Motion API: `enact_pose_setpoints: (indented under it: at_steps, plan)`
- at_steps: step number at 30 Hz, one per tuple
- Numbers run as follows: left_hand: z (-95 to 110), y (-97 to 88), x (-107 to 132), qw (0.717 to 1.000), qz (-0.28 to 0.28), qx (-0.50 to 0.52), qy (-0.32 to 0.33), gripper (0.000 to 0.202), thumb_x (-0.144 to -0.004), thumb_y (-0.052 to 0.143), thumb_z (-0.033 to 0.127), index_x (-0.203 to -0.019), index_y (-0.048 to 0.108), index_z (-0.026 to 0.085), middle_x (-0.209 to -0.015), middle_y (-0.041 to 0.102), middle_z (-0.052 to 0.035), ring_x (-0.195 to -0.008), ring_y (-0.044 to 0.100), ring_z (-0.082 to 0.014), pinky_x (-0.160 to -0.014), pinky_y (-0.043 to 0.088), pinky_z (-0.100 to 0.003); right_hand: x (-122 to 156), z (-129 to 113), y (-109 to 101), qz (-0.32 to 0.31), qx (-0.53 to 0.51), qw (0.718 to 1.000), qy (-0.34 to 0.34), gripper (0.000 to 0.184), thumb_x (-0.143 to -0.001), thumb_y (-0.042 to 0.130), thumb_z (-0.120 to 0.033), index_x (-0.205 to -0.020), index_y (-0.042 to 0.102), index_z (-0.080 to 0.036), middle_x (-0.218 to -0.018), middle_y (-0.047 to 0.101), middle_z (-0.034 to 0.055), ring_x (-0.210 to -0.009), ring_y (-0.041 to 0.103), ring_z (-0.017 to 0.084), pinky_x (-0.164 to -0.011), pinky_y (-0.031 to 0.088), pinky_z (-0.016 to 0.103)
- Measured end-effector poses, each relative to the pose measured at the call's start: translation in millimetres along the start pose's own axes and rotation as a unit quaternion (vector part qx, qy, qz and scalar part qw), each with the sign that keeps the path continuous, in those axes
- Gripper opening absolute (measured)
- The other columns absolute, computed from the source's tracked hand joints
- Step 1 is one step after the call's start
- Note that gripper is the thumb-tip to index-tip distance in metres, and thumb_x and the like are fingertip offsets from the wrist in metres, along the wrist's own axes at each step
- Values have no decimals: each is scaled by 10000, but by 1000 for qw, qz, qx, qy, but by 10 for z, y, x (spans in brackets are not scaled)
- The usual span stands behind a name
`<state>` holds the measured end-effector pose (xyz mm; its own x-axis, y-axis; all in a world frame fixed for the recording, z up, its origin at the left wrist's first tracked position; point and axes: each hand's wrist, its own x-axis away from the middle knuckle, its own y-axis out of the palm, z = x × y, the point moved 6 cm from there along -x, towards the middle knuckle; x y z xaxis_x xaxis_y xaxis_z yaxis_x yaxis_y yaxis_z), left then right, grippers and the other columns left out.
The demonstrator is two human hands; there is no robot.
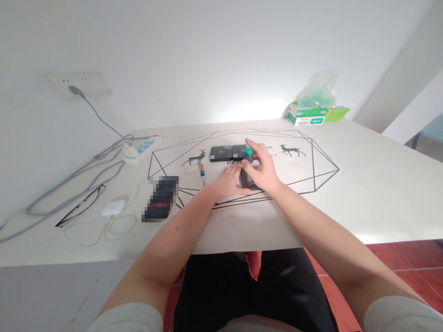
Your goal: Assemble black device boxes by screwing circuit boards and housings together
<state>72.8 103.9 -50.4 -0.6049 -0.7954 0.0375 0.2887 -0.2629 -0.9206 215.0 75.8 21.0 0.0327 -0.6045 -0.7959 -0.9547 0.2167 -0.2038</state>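
My left hand (226,182) grips the left side of a flat black case (247,181), its thumb along the near edge and its fingers at the far side. The case lies on the printed desk mat. Above it, my right hand (261,168) is closed round a screwdriver (248,152) with a rounded green end and a dark handle; its tip is hidden. Just beyond my hands, two similar black cases (220,153) lie side by side, the right one partly covered by my right hand. A second screwdriver (202,170), reddish and blue, rests left of my left hand.
At the left are a phone (160,199), glasses (80,206), a white charger case (114,208) with its cable, and a power strip (141,148) with grey cords. Green and white boxes (308,114) under a plastic bag (318,90) stand at the back right.
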Motion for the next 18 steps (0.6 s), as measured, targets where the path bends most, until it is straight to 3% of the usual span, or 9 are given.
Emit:
enact_pose_setpoints:
  at_steps: [3, 6, 10, 13, 16, 18]
  plan:
    - [4, -3, 5, 1000, -7, -4, -23, 1275, -795, 629, 840, -1721, 162, 98, -1797, 203, -240, -1674, 117, -461, -1347, 100, -555, 15, 41, 8, -15, -47, 998, 25, 502, -982, 576, -298, -1483, 586, -293, -1304, 718, 110, -1110, 712, 286, -933, 635, 511]
    - [-6, 3, -2, 999, -8, -8, -33, 1290, -785, 636, 850, -1718, 167, 92, -1792, 221, -242, -1669, 123, -476, -1344, 116, -560, 25, 66, 33, -40, -71, 996, 46, 417, -1033, 510, -337, -1435, 612, -296, -1327, 744, 107, -1133, 732, 290, -962, 636, 526]
    - [-6, 2, -9, 1000, 5, -5, -3, 1261, -813, 637, 821, -1741, 122, 139, -1813, 177, -205, -1673, 129, -456, -1343, 125, -575, 7, 7, 10, -13, -30, 999, 15, 363, -1006, 626, -406, -1349, 663, -293, -1277, 718, 116, -1122, 701, 288, -892, 639, 493]
    - [-6, -2, -3, 1000, 15, 0, 19, 1222, -832, 653, 793, -1749, 126, 181, -1817, 188, -169, -1671, 152, -445, -1338, 154, -579, -8, -41, -11, 13, 13, 1000, -8, 342, -929, 749, -397, -1251, 717, -286, -1165, 655, 98, -990, 672, 258, -827, 630, 471]
    - [-21, 9, -1, 1000, 17, 0, 23, 1231, -832, 659, 795, -1746, 135, 157, -1810, 196, -193, -1673, 152, -438, -1340, 158, -574, -13, -46, -22, 22, 25, 999, -9, 337, -929, 722, -354, -1259, 724, -286, -1057, 635, 70, -886, 645, 227, -809, 629, 463]
    - [-43, 24, -6, 1000, 15, -2, 14, 1254, -824, 649, 821, -1744, 130, 146, -1808, 192, -208, -1674, 140, -444, -1344, 137, -583, -8, -36, -27, 21, 13, 1000, -5, 396, -939, 674, -326, -1332, 690, -285, -1067, 675, 75, -919, 662, 240, -816, 636, 464]
